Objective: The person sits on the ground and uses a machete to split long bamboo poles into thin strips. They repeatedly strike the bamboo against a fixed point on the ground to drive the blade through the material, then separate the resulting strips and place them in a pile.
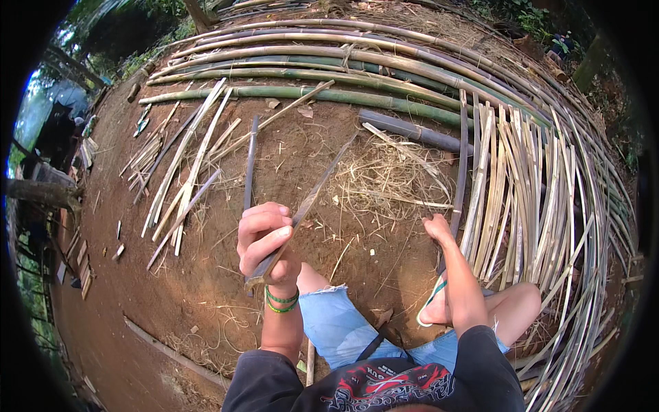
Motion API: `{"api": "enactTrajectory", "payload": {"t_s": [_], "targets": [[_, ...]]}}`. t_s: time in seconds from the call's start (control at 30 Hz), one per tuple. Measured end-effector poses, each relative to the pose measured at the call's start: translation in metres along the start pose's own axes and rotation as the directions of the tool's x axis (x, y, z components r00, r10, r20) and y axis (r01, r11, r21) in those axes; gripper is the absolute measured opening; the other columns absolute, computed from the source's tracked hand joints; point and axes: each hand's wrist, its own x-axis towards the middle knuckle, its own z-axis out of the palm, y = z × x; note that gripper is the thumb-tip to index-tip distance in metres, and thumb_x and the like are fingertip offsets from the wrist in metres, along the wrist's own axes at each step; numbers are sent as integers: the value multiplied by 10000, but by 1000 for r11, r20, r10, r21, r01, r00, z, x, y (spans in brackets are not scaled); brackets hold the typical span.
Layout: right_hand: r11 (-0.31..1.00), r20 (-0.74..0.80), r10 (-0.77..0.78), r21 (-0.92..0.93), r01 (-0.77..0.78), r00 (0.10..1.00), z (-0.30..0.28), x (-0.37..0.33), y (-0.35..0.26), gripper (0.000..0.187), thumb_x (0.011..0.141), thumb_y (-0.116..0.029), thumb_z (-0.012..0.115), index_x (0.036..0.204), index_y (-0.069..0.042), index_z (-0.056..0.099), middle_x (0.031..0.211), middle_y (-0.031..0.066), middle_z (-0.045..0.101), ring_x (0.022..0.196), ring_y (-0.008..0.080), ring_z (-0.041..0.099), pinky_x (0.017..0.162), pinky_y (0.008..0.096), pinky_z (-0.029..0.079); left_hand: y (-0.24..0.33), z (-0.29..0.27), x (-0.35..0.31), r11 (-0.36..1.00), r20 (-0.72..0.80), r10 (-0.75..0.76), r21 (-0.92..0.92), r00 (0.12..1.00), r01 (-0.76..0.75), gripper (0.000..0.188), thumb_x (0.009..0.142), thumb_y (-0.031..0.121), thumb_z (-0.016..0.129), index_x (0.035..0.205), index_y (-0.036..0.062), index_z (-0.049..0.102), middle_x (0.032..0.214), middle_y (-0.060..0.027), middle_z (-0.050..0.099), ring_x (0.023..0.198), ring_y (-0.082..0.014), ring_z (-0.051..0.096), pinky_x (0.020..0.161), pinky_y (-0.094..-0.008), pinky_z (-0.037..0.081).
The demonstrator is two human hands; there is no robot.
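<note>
Raised in front of me, my left hand [269, 240] is closed around a long, dark brown bamboo strip [312, 196]. One end of the strip is close to my palm; the other points away, over the ground. Low on the right, my right hand [437, 228] is closed near the ground, beside a dark bamboo strip [461, 178] that edges a row of pale split bamboo strips [504, 178]. Whatever its fingers hold, if anything, is hidden. A heap of thin bamboo shavings [384, 175] lies just beyond it.
Long bamboo poles [309, 74] lie across the far side. A short dark bamboo piece [415, 130] rests by the shavings. Loose strips [195, 158] are scattered to the left, with another dark strip [251, 161] beyond my left hand. My sandalled foot [436, 305] is below my right hand.
</note>
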Motion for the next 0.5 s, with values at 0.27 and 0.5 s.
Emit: {"api": "enactTrajectory", "payload": {"t_s": [0.27,0.5], "targets": [[961,-85,203,207,-182,975,17,9,49,380,842,-290,554,750,73,621,674,178,641,581,288,636,562,426,486,-6,28,39,789,-71,-170,-608,983,92,693,936,691,300,969,47,556,661,-21,438,544,-149,425,529,-274,330],[635,-9,7,773,2,1000,-8,-100,-17,603,939,-606,491,821,-21,571,520,-5,454,440,92,461,416,256,354,31,21,65,686,17,-124,-721,992,98,867,865,799,279,854,-23,554,571,-89,516,458,-209,513,448,-337,399]]}}
